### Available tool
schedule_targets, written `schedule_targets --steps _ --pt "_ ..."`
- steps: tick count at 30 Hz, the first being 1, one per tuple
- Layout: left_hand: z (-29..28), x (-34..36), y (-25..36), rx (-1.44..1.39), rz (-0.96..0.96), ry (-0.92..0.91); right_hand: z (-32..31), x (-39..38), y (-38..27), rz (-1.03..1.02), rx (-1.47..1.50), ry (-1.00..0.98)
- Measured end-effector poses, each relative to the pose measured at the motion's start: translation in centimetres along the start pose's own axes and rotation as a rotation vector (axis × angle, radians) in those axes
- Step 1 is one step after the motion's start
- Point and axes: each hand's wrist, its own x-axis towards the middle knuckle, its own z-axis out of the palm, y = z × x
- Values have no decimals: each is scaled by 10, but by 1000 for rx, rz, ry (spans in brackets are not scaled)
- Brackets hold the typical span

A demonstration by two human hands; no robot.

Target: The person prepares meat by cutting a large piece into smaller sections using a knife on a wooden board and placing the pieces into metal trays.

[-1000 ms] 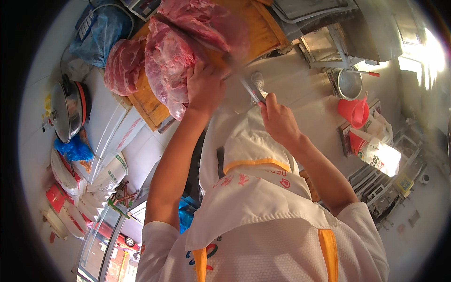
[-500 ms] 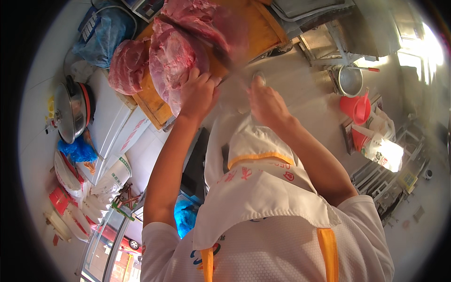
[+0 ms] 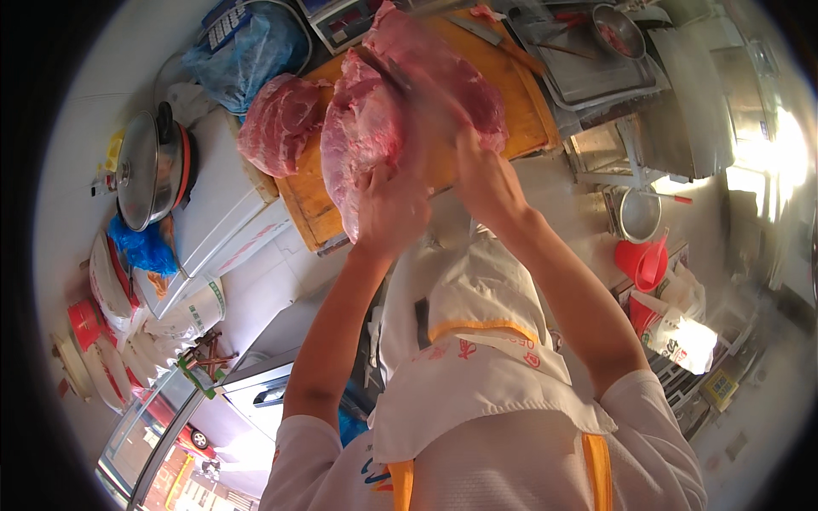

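Observation:
My left hand (image 3: 392, 213), blurred, has its fingers curled on the lower end of the middle piece of raw meat (image 3: 354, 136) on a wooden board (image 3: 311, 209). My right hand (image 3: 490, 183) grips a knife, its blade smeared by motion and pointing up and left over the meat. A long pink cut (image 3: 469, 89) lies at the right of the board, and a flatter red piece (image 3: 273, 128) at the left. A second knife (image 3: 477, 30) rests along the board's top edge.
A scale (image 3: 341, 25) and blue bag (image 3: 239, 60) stand behind the board. A metal tray (image 3: 579, 81) with a bowl (image 3: 618, 30) is at the right. A lidded pan (image 3: 141, 170) is at the left. A red container (image 3: 635, 260) sits lower right.
My right hand and knife have moved up to the board, among the meat. The view has shifted, showing more behind the board. My left hand stays on the middle piece.

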Motion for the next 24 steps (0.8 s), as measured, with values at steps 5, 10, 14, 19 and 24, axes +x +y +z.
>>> schedule_targets --steps 5,10,14,19,24 --pt "5 -5 -9 -28 -17 43 40 79 -11 -183 -19 133" --pt "7 -11 -8 -80 -70 22 55 126 -25 -97 -26 91" --pt "2 -9 -7 -59 -44 73 72 145 -18 -92 -72 4" --pt "3 -5 -11 -39 -33 137 81 118 9 -13 -6 35" --pt "2 -7 -12 -7 -51 133 49 125 -8 -38 -19 63"
